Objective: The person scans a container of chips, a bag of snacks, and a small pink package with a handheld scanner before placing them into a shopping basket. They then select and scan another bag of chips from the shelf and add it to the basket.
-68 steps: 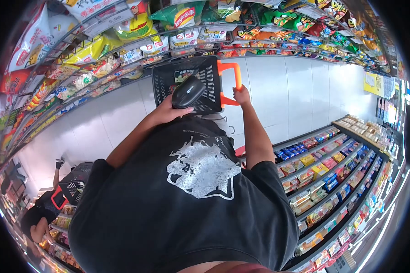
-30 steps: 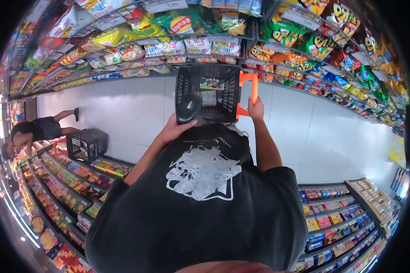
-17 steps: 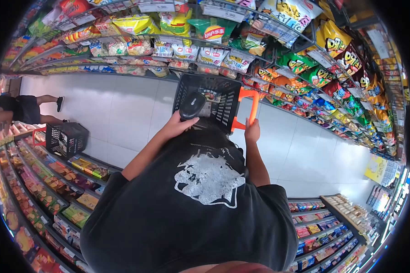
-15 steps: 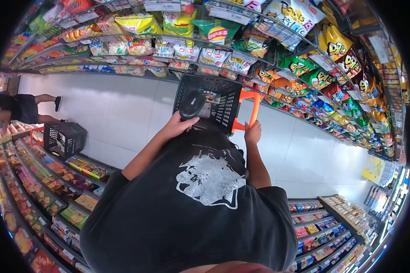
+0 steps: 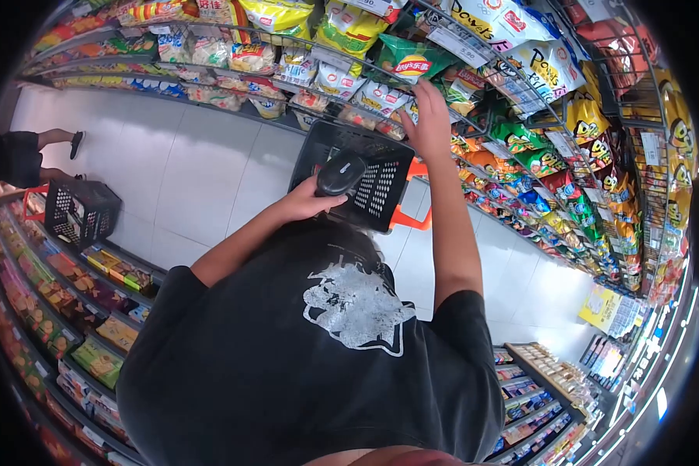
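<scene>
My left hand (image 5: 309, 202) is wrapped round a black rounded device (image 5: 342, 174), held over the black shopping basket (image 5: 309, 159). My right hand (image 5: 429, 120) reaches up to the snack shelf with its fingers spread and holds nothing. Its fingertips are just below a green Lay's bag (image 5: 413, 62), and whether they touch it I cannot tell. White chip bags (image 5: 380, 98) sit on the shelf to the left of this hand. The basket's orange handle (image 5: 412, 220) shows beneath my right forearm, with no hand on it.
Shelves of bagged snacks (image 5: 555, 155) curve along the top and right. Another person's legs (image 5: 50, 140) show at the far left, near a second black basket (image 5: 81, 210). Low shelves of packets (image 5: 105, 334) run along the lower left. A pale tiled floor (image 5: 202, 171) lies between.
My right hand has let go of the orange handle and moved up to the shelf, opening its fingers. My left hand and the device have shifted slightly right. The view has turned a little.
</scene>
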`<act>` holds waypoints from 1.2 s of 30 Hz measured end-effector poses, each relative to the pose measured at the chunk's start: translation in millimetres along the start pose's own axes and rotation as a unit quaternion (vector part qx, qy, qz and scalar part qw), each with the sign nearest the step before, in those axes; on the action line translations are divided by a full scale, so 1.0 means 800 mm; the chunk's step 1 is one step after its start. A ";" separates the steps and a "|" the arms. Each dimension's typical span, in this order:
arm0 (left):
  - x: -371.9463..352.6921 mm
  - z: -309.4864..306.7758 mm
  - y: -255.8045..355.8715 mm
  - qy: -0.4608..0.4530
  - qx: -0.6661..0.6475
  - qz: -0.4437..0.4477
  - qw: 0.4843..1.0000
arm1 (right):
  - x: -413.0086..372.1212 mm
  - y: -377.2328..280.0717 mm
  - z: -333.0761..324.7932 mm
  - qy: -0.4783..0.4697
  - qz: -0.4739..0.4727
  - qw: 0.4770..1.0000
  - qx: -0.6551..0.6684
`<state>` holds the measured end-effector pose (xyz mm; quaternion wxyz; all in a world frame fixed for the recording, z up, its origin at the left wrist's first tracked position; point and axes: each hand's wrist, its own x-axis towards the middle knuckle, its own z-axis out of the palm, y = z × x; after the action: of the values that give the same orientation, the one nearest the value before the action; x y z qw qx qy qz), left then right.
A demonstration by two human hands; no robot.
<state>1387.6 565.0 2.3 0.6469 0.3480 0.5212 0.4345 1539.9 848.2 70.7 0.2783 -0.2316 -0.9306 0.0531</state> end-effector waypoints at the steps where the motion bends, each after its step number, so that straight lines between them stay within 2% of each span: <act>1: -0.007 0.005 0.008 0.012 -0.012 0.005 1.000 | 0.029 -0.003 -0.002 -0.008 -0.027 0.999 -0.016; 4: -0.014 0.016 0.005 0.028 -0.028 -0.002 0.999 | 0.096 0.001 0.001 -0.026 -0.113 0.990 -0.084; 7: -0.022 0.022 0.016 0.041 -0.022 0.039 0.998 | 0.127 0.022 0.028 -0.051 -0.052 0.988 -0.139; 8: -0.030 0.026 0.018 0.043 -0.020 0.058 0.997 | 0.131 0.029 0.031 -0.102 -0.024 0.986 -0.133; 10: -0.039 0.023 0.013 0.058 0.001 0.014 0.998 | 0.145 0.045 0.025 -0.199 0.030 0.972 -0.125; 12: -0.046 0.025 0.009 0.079 0.010 0.001 0.997 | 0.150 0.068 0.028 -0.228 0.047 0.971 -0.054; 14: -0.052 0.033 0.001 0.112 -0.024 0.058 0.992 | 0.151 0.081 0.032 -0.280 0.074 0.957 0.009; 16: -0.053 0.035 -0.012 0.138 -0.030 0.110 0.984 | 0.148 0.081 0.029 -0.248 0.088 0.965 0.022; 18: -0.064 0.027 -0.016 0.153 -0.026 0.074 0.985 | 0.150 0.076 0.029 -0.250 0.126 0.959 0.042; 21: -0.087 0.021 -0.007 0.167 -0.017 0.024 0.985 | 0.140 0.087 0.040 -0.180 0.087 0.979 0.046; 22: -0.093 0.021 -0.006 0.170 -0.014 0.010 0.985 | 0.138 0.087 0.043 -0.180 0.109 0.976 0.053; 24: -0.102 0.023 -0.011 0.171 -0.014 0.041 0.984 | 0.133 0.088 0.046 -0.178 0.154 0.970 0.064; 27: -0.109 0.017 -0.013 0.167 -0.003 0.044 0.985 | 0.123 0.101 0.058 -0.095 0.116 0.983 0.105; 30: -0.115 0.006 -0.014 0.157 0.003 0.010 0.988 | 0.122 0.100 0.061 -0.067 0.066 0.987 0.131; 33: -0.119 -0.001 -0.015 0.151 -0.001 0.008 0.989 | 0.124 0.056 0.037 -0.074 0.025 0.991 0.106; 36: -0.125 -0.002 -0.019 0.140 -0.004 0.004 0.990 | 0.127 0.057 0.048 -0.052 -0.003 0.999 0.002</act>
<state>1381.0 466.8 25.3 0.5674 0.2830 0.6036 0.4835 1462.5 936.8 77.9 0.2303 -0.2253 -0.9444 0.0656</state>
